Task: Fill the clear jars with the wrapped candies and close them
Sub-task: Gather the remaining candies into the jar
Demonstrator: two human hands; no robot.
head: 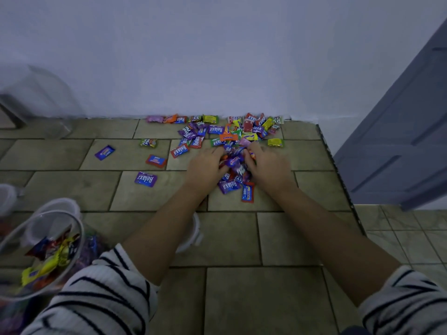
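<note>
1. Head view: the left hand (pixel 205 169) and right hand (pixel 269 165) face each other low over the tiled floor (pixel 278 238), fingers curled round a bunch of wrapped candies (pixel 235 163) gathered between them
2. More candies lie spread up to the wall (pixel 217 56), with a few strays to the left
3. An open clear jar (pixel 79 238), partly filled with candies, sits at lower left beside the striped sleeve (pixel 101 298)
4. A white lid (pixel 197 232) shows partly under the left forearm

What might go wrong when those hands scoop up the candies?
The left hand and right hand cup a loose heap of candies, so some may slip out on the way to the open jar, which sits far off at lower left. The left forearm crosses over a white lid and might knock it.
</note>
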